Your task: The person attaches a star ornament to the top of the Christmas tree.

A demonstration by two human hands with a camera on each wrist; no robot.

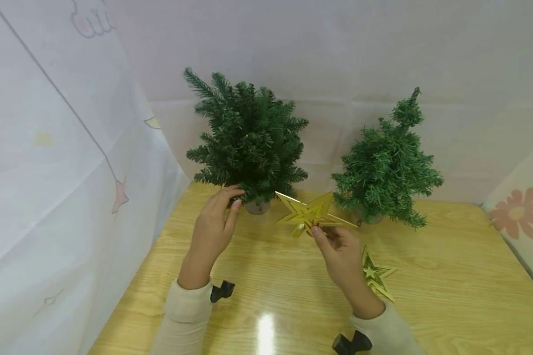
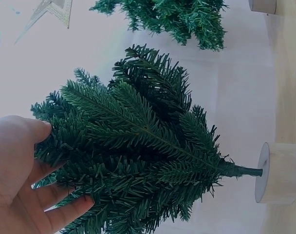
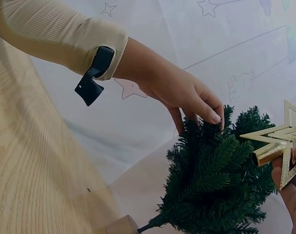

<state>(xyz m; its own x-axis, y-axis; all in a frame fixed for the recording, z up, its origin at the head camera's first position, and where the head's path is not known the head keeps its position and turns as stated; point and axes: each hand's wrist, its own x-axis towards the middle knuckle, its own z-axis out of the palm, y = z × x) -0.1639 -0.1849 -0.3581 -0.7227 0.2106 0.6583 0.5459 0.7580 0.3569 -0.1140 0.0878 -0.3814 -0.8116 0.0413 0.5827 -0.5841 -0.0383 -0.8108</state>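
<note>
My right hand [image 1: 341, 251] pinches a gold star tree topper [image 1: 308, 214] between thumb and fingers, in front of the gap between two small artificial Christmas trees. A short gold tube [image 3: 268, 154] shows on the star in the right wrist view. My left hand [image 1: 210, 229] is at the fuller, left Christmas tree [image 1: 253, 138]. Its fingers [image 2: 65, 212] are spread, fairly straight, and touch the outer branches; some fingertips are partly hidden by needles. That tree stands on a round, pale wooden base [image 2: 280, 173].
A second, slimmer green Christmas tree [image 1: 388, 172] stands at the back right. Another gold star [image 1: 375, 273] lies on the wooden table [image 1: 266, 266] beside my right wrist. A printed pale cloth [image 1: 320, 54] hangs behind and to the left. Black mounts [image 1: 222, 292] sit on both wrists.
</note>
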